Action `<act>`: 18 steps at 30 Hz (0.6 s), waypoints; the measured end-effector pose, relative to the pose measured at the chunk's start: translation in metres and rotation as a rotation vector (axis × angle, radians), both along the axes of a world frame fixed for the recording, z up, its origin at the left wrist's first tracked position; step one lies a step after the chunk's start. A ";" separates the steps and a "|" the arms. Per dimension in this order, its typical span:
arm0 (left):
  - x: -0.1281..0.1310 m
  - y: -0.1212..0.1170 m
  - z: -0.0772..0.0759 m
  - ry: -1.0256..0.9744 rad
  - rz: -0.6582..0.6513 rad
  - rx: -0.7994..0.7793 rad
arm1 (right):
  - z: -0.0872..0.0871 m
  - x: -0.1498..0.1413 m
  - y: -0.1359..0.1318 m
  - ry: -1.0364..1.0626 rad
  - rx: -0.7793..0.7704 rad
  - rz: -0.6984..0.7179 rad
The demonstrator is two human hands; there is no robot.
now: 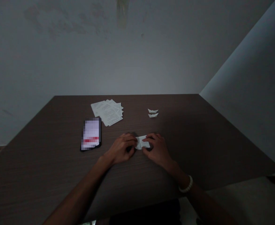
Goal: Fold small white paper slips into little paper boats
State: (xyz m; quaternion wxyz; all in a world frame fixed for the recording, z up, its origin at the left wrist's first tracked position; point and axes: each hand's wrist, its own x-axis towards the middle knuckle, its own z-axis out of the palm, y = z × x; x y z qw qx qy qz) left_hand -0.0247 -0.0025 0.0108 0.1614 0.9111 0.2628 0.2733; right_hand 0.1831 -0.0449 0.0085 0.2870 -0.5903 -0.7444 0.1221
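Note:
A small folded piece of white printed paper [142, 142] lies on the dark wooden table [198, 147] near its middle. My left hand [123, 148] pinches its left end and my right hand [157, 148] pinches its right end, fingertips pressed on the paper. Part of the paper is hidden under my fingers. A white bead bracelet [186, 186] sits on my right wrist.
A loose stack of printed paper sheets [108, 112] lies at the back left. A phone [91, 134] with a lit screen rests in front of the stack. Two small folded paper boats [153, 113] sit at the back, right of centre. Walls close behind and right.

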 end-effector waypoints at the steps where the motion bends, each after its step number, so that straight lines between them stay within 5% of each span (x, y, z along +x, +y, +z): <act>1: 0.000 0.000 0.000 0.000 -0.007 -0.004 | 0.000 -0.001 -0.001 -0.001 -0.002 -0.003; 18: -0.003 0.003 0.000 0.025 -0.009 -0.089 | -0.001 -0.001 -0.002 0.005 -0.008 -0.005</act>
